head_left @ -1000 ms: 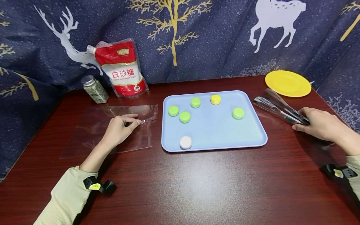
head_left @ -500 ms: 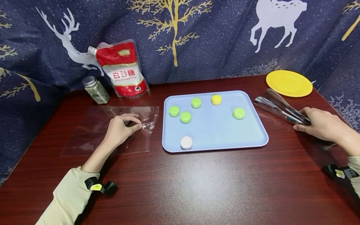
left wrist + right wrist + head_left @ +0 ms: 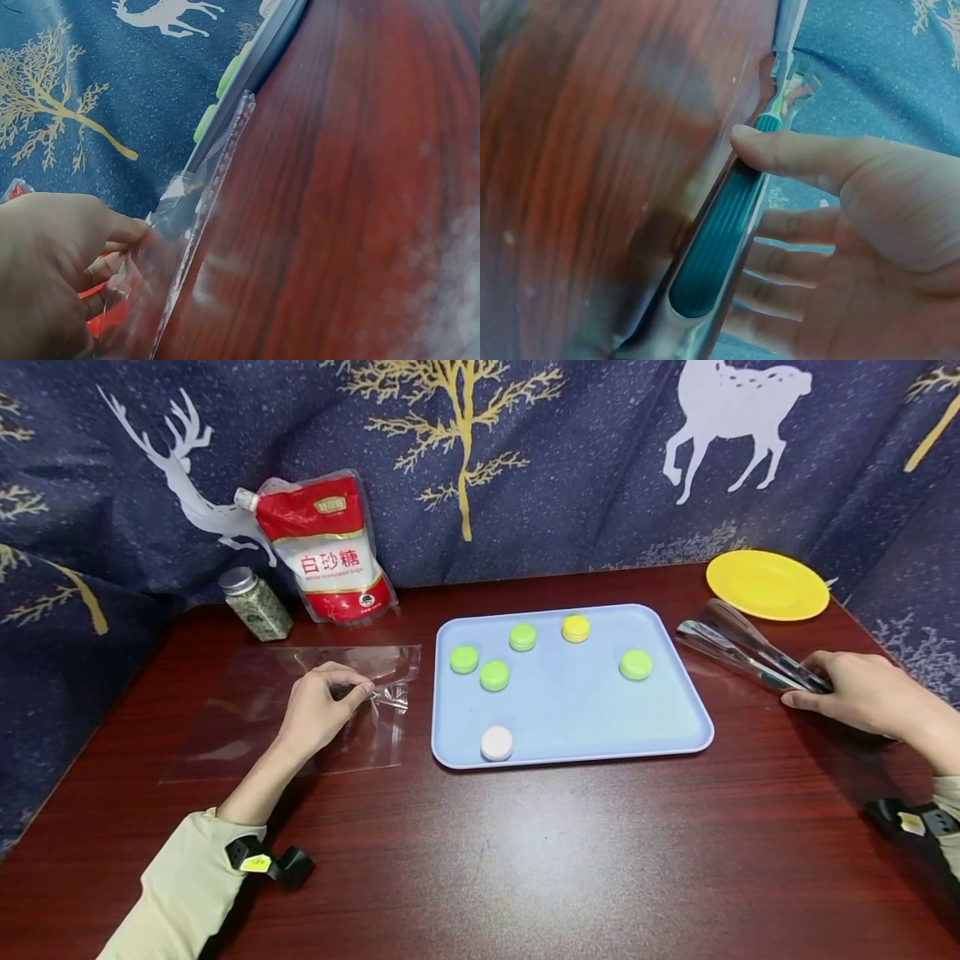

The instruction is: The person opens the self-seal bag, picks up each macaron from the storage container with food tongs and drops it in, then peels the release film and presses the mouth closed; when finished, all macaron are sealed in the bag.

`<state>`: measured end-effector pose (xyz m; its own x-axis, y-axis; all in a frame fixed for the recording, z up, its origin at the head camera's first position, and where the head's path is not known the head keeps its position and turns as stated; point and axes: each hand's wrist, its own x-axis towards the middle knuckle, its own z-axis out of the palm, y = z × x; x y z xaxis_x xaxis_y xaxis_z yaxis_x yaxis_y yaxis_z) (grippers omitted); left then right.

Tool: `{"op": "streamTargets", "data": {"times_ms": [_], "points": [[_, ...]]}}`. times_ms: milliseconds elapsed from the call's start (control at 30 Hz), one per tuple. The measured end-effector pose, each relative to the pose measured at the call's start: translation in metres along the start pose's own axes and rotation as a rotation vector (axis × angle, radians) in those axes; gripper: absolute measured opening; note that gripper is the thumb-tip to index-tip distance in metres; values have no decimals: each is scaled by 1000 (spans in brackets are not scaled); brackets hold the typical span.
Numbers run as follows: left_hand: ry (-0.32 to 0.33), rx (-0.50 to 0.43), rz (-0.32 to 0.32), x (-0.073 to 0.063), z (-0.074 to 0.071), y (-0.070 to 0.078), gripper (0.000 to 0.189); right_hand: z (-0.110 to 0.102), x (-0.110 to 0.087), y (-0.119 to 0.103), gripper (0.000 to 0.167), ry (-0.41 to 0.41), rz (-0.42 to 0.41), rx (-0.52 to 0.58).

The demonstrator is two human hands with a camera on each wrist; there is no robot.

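In the head view my left hand (image 3: 318, 714) pinches the mouth edge of a clear plastic bag (image 3: 386, 731) between thumb and fingers. The bag lies flat on the table, left of a light blue tray. Up close in the left wrist view, the film (image 3: 176, 225) puckers at my fingertips, and its seam runs up towards the tray. At the right, my right hand (image 3: 862, 693) grips metal tongs (image 3: 738, 643) by their handle end, tips pointing to the tray. In the right wrist view my thumb rests along the dark green ribbed handle (image 3: 720, 232), fingers on the other side.
On the blue tray (image 3: 570, 718) sit several green macarons (image 3: 494, 676), a yellow macaron (image 3: 576, 628) and a white macaron (image 3: 497, 743). Behind stand a sugar pouch (image 3: 333, 556) and a herb jar (image 3: 257, 604). A yellow plate (image 3: 768, 585) lies at the back right.
My left fingers shifted slightly at the bag's mouth, and the pinched film now stands out folded towards the tray. The right hand and the tongs stay in place.
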<state>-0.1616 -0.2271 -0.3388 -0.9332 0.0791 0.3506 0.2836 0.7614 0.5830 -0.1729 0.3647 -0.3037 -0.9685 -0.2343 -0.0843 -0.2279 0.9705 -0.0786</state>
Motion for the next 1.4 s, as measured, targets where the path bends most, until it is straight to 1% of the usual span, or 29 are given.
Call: {"op": "streamTargets", "data": {"times_ms": [200,433,500,600,800,1000,1133,1233,1333,1400], "points": [[40,12,-33,-3,-3,-2,4,1,0,-2,45,4,-33,13],[72,-4,-31,-5,-2,-2,6,-2,-3,-5,41,15,-36,34],[79,-13,-29,-5,-2,-2,8,-3,-4,-6,39,33,-37,38],[88,-25,-16,-5,0,-1,10,-5,-7,-8,38,82,-45,39],[100,-43,8,-2,2,0,15,-11,-11,-14,41,184,-25,48],[120,-64,0,-2,3,3,15,-19,-16,-15,43,257,-70,38],[143,-69,0,-2,3,3,13,-25,-21,-13,48,307,-67,36],[157,-71,1,-1,2,3,11,-28,-23,-14,51,308,-62,60],[164,-76,2,-2,2,4,10,-28,-24,-15,52,265,-72,88],[164,-79,-1,-2,2,4,10,-28,-24,-17,50,244,-92,102]]}}
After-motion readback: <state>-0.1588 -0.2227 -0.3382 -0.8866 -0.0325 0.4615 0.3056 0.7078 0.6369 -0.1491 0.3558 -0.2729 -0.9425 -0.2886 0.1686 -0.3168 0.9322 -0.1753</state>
